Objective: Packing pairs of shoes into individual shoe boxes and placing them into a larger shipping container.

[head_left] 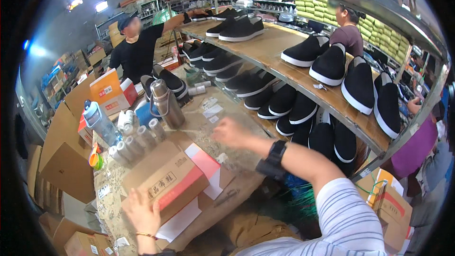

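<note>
The head camera looked down and forward from above the person's left hand (143, 212) and right hand (232, 133), close over the near worktable (196, 124), its fisheye field bending the shoe rack (265, 51) at right and reaching far ceiling lights (102, 6) at left.

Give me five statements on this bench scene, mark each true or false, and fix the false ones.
1. The left hand is at the brown box. True.
2. The right hand rests on that box. False: it is apart from it, toward the shelf.
3. The flask stands right of the blue bottle. True.
4. The shelf's black shoes have red soles. False: their soles are white.
5. A person in black reaches toward the shelf. True.
</note>
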